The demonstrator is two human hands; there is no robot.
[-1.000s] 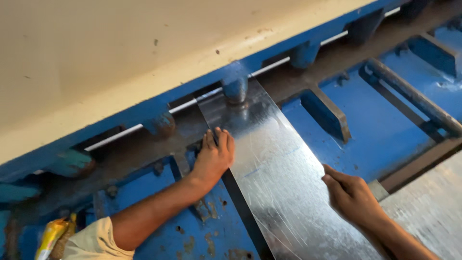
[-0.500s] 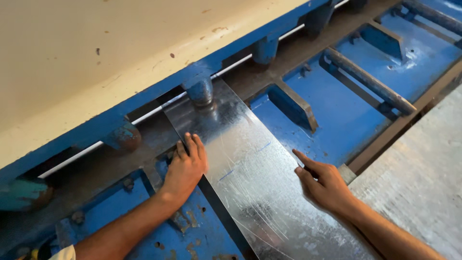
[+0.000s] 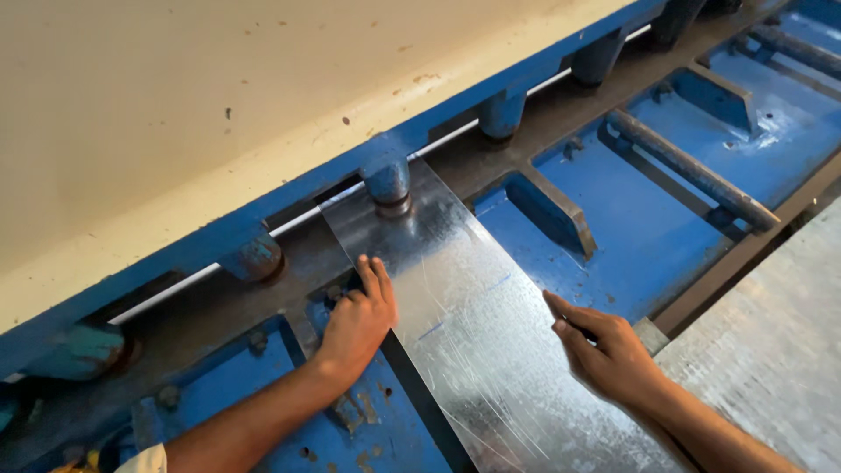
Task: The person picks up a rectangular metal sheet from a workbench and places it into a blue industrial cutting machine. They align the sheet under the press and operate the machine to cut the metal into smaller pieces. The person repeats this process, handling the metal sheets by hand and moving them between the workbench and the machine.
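Sheet metal is lain flat on the blue surface, its far end under a round clamp foot. Left hand and right hand are pressed open at its edges, no grip closed. Fingers should be kept back from the blade slot.

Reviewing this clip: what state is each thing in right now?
Metal sheet: lying flat on the machine bed, far end under a clamp foot.
Clamp foot: down on the sheet.
Left hand: open, fingers flat at the sheet's left edge.
Right hand: open, fingertips on the sheet's right edge.
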